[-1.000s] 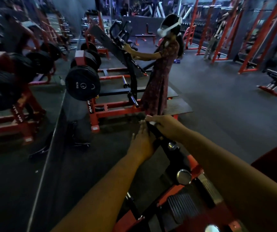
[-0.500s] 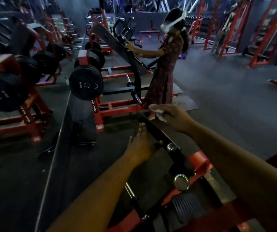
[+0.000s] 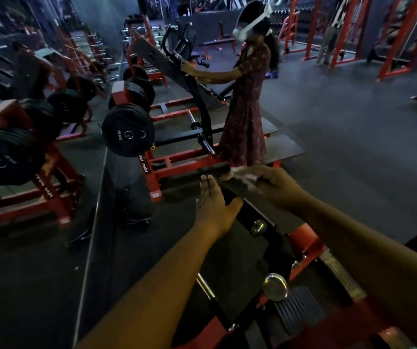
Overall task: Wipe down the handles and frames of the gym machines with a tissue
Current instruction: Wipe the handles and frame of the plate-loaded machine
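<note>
Since the earlier frames both hands have slid further up the black bar (image 3: 237, 195), toward its far end. A second ago they sat close together on it; now the right hand (image 3: 275, 187) is out ahead near the tip and the left hand (image 3: 213, 207) trails a bit lower down.

Right hand holds the white tissue (image 3: 244, 177) bunched under its curled fingers, pressed onto the top of the bar just short of the end. Left hand is flat, fingers straight and together pointing away, thumb hooked toward the bar's side, so it's resting against the bar rather than gripping anything. The hands are apart, with a stretch of bare bar between them.

Lower down, the bar runs past a small chrome knob (image 3: 258, 226) into the red frame (image 3: 310, 245) of the machine, and there's a bigger chrome cap (image 3: 275, 285) next to a ribbed black foot plate (image 3: 300, 308).

Across the dark floor another person in a patterned dress and white headset (image 3: 246, 102) stands at a red machine with a slanted black pad, both hands on it. Black weight plates (image 3: 126, 133) hang on the rack to the left.
</note>
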